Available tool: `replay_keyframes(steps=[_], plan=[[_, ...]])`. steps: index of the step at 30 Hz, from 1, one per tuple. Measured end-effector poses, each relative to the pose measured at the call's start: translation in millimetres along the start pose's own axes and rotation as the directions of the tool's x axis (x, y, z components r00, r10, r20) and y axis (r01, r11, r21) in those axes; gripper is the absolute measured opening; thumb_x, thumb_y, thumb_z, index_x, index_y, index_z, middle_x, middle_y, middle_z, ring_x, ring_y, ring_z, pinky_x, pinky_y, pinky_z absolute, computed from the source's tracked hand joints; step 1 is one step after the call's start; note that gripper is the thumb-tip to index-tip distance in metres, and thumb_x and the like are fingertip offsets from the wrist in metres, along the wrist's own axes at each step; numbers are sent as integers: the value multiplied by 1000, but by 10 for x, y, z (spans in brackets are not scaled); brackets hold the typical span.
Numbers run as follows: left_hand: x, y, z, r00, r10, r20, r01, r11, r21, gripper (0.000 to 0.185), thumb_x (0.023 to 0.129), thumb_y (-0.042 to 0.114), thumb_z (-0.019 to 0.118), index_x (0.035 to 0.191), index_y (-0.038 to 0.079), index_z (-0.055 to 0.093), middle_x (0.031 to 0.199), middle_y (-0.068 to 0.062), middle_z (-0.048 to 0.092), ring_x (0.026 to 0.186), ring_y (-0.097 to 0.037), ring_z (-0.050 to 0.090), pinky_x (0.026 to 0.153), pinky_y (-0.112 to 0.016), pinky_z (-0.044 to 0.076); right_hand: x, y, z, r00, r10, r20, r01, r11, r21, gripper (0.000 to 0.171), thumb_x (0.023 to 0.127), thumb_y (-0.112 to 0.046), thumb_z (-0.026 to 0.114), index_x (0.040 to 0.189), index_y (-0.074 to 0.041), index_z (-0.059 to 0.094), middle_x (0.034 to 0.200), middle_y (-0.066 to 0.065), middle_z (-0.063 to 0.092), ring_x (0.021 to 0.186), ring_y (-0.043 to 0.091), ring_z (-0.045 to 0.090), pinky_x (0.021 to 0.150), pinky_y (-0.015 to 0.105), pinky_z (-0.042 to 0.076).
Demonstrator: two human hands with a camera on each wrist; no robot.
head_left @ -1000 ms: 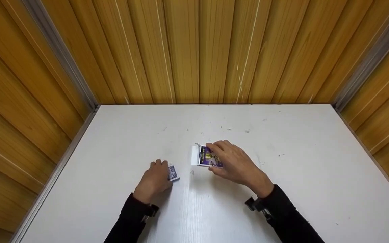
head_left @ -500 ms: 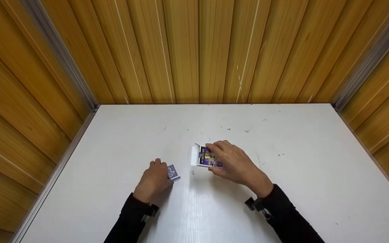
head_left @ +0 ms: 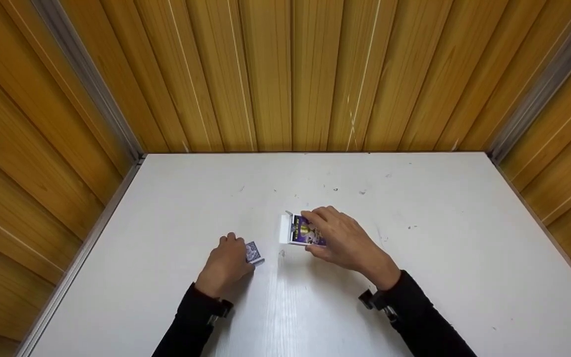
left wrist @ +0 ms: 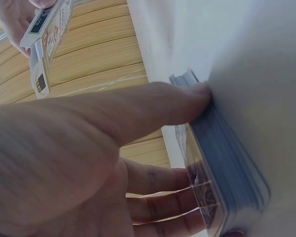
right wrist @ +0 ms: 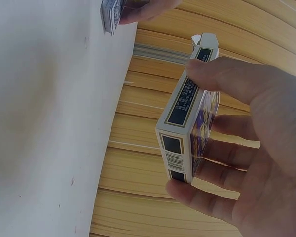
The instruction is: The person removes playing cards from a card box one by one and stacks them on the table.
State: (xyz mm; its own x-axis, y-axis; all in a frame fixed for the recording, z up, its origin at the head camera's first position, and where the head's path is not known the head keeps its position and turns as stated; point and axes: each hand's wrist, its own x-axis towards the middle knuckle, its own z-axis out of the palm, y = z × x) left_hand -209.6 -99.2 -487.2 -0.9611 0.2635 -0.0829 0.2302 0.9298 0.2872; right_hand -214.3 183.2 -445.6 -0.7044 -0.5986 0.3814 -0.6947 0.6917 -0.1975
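1. Cards (head_left: 253, 251), a neat stack of paper rectangles with blue-and-white patterned backs, sit in the left hand (head_left: 225, 265), low over the white tabletop (head_left: 191, 198); whether they touch it, I cannot tell.
2. The left thumb presses one edge of the stack while the other fingers, slightly apart, brace it opposite: a pinch.
3. The right hand (head_left: 347, 243) pinches a white-edged cardboard box with a purple printed face (head_left: 308, 231) by its narrow sides, fingers spaced apart; its white end flap (head_left: 284, 229) stands out towards the stack, near but not touching.
4. Likeliest trouble: uneven or easing thumb pressure could let the cards shear and spill.
5. Too hard a squeeze could bow the thin box walls, narrowing its mouth.
6. A bumped flap might fold inward and snag card corners.
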Motion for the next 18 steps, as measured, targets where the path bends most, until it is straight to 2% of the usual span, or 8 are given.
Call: replay_keyframes(steps=[4, 8, 11, 12, 13, 16, 17, 18], plan=[[-4, 3, -10, 1000, -14, 15, 14, 1000, -26, 47, 81, 18, 84, 105, -13, 59, 95, -15, 50, 86, -27, 47, 71, -44, 52, -1, 1, 4, 1000, -7, -5, 7, 1000, 0, 67, 85, -29, 86, 141, -4, 57, 123, 10, 63, 105, 23, 60, 80, 39, 54], [-10, 17, -69, 998, -54, 18, 55, 997, -57, 70, 81, 34, 88, 118, -16, 57, 109, -22, 52, 98, -34, 52, 80, -50, 54, -6, 7, 4, 1000, -21, -10, 21, 1000, -11, 66, 87, -31, 85, 141, -5, 57, 123, 9, 63, 105, 22, 59, 80, 38, 53], [-27, 67, -137, 991, -8, -134, 2, 999, -46, 70, 83, 35, 88, 122, -15, 59, 114, -25, 57, 104, -38, 58, 82, -51, 56, -6, 8, 6, 1000, -24, -11, 24, 1000, -16, 66, 86, -30, 85, 141, -5, 57, 124, 9, 63, 106, 22, 59, 81, 38, 53], [-32, 94, -156, 976, 28, -217, -38, 998, -43, 62, 85, 31, 87, 121, -13, 61, 113, -25, 60, 103, -38, 60, 79, -49, 57, -6, 7, 8, 1000, -23, -10, 23, 1000, -15, 66, 86, -30, 85, 141, -6, 58, 123, 9, 63, 106, 22, 59, 81, 38, 53], [-34, 126, -169, 948, 73, -309, -92, 995, -46, 52, 86, 25, 86, 117, -11, 64, 108, -23, 62, 99, -37, 62, 75, -47, 58, -5, 5, 11, 1000, -21, -9, 21, 1000, -12, 67, 86, -29, 86, 141, -6, 58, 124, 9, 63, 106, 22, 59, 82, 38, 53], [-27, 259, -192, 846, 169, -506, -260, 959, -114, 21, 90, 8, 80, 104, -1, 67, 93, -12, 66, 84, -26, 65, 66, -36, 56, -3, -8, 20, 1000, -14, -4, 15, 1000, 1, 68, 84, -27, 87, 141, -6, 58, 124, 9, 63, 108, 23, 59, 85, 39, 53], [-24, 308, -194, 828, 181, -531, -308, 937, -163, 16, 91, 4, 77, 101, 2, 66, 89, -8, 66, 80, -22, 64, 65, -32, 55, -3, -13, 23, 1000, -14, -2, 14, 1000, 6, 68, 83, -26, 88, 142, -7, 58, 124, 9, 63, 109, 23, 59, 86, 39, 53], [-21, 357, -193, 823, 183, -537, -346, 912, -219, 13, 92, 2, 75, 99, 4, 64, 86, -5, 64, 77, -18, 63, 64, -30, 54, -2, -20, 25, 1000, -14, 1, 14, 1000, 10, 69, 83, -26, 88, 142, -7, 58, 124, 9, 63, 110, 23, 59, 87, 39, 53]])
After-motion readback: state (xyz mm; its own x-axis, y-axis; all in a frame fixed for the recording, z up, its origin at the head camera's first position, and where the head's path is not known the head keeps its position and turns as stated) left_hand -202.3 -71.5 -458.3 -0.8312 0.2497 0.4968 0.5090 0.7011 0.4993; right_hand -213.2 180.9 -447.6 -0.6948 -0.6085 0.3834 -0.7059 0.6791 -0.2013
